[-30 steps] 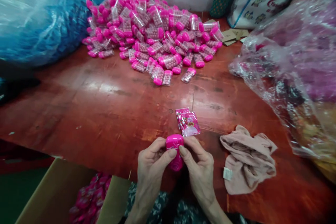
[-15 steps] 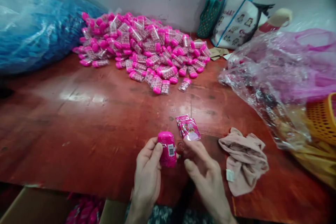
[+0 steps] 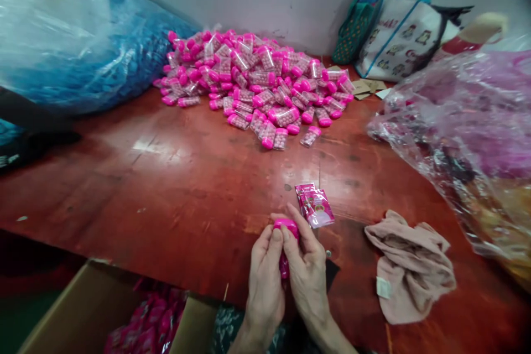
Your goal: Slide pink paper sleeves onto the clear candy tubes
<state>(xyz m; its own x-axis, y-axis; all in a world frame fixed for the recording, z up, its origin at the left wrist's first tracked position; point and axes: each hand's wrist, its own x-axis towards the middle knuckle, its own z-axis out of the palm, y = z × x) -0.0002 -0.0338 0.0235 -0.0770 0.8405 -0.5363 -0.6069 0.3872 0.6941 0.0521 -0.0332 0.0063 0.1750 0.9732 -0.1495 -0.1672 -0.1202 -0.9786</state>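
Both my hands close around one small pink container (image 3: 286, 225) wrapped in a printed sleeve, low over the table's near side. My left hand (image 3: 265, 276) grips it from the left, thumb pressed near its top. From the right, my right hand (image 3: 307, 265) wraps round it, its thumb beside the left one. Fingers hide most of the container. Just beyond the right fingertips lie several flat pink printed sleeves (image 3: 317, 207). Farther back is a heap of clear containers with pink caps (image 3: 257, 74), filled with small round pale-pink pieces.
A crumpled beige cloth (image 3: 410, 265) lies right of my hands. Clear plastic bags (image 3: 456, 116) cover the right side; a large bag of blue items (image 3: 116, 50) stands back left. Below the front edge, a cardboard box (image 3: 70, 310) holds pink wrapped containers. A white tote (image 3: 402, 38) leans on the wall.
My right hand has come in from beside the sleeves and now grips the container with the left. The view has shifted, so the table's contents appear farther right.
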